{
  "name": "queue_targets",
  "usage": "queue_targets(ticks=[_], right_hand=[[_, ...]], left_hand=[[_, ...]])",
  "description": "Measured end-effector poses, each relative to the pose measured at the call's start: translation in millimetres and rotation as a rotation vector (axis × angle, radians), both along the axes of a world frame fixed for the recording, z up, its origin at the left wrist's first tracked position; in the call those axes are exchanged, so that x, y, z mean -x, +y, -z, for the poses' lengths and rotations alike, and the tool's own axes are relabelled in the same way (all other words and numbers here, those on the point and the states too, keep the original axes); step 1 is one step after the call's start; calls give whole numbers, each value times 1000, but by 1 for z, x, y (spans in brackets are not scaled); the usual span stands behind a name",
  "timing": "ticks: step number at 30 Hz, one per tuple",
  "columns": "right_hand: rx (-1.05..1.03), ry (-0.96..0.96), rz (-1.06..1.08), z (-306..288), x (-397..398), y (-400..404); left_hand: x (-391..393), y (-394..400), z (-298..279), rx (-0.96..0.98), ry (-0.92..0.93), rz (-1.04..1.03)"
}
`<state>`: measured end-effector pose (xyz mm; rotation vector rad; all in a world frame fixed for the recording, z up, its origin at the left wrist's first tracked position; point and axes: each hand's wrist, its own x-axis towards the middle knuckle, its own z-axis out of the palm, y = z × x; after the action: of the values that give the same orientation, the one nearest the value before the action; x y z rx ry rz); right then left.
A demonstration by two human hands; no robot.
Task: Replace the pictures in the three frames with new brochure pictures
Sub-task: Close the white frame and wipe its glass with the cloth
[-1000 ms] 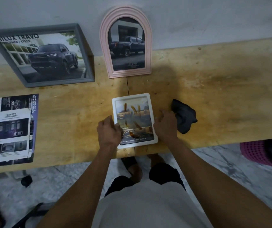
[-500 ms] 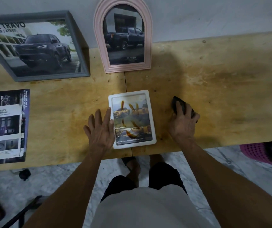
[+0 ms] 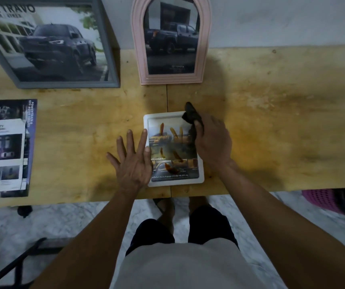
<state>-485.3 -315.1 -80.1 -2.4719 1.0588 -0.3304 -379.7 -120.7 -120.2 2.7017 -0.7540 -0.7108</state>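
A: Low centre of the frame, the left hand (image 3: 133, 165) lies flat with fingers spread on the wooden surface (image 3: 271, 126), its thumb edge touching the left border of the white frame (image 3: 201, 176). That grip is released, holding nothing.

B: And the right hand (image 3: 213, 142)?

A: Clenched round the dark cloth (image 3: 192, 117), which sits over the upper right corner of the white frame, hanging onto the glass. Half a second ago that hand was out on the surface to the right, on the cloth; now cloth and hand have come across onto the frame.

B: The left hand barely shifted, and the white frame lies flat near the front edge as before.

A: Left of frame, brochure pages (image 3: 2, 149) lie flat. Further back, the grey frame (image 3: 109, 49) at upper left and the pink arched frame (image 3: 205, 38) at top centre lean on the wall, each showing a dark pickup.
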Motion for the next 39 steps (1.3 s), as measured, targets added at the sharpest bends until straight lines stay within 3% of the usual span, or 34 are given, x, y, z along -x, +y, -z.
queue_targets(ticks=[3,8,16,20,33,39], right_hand=[[137,82,-59,15,-12,11],[166,219,-65,48,-17,22],[123,89,-219,46,-43,37],[36,137,-348,39,-47,39],[29,148,-459,32,14,99],[-38,323,-632,19,42,99]], left_hand=[[1,1,5,12,-27,-9],[3,2,10,30,-67,-17],[2,3,16,31,-87,-11],[2,4,16,36,-72,-8],[2,2,13,37,-62,-27],[3,3,11,56,-45,-24]])
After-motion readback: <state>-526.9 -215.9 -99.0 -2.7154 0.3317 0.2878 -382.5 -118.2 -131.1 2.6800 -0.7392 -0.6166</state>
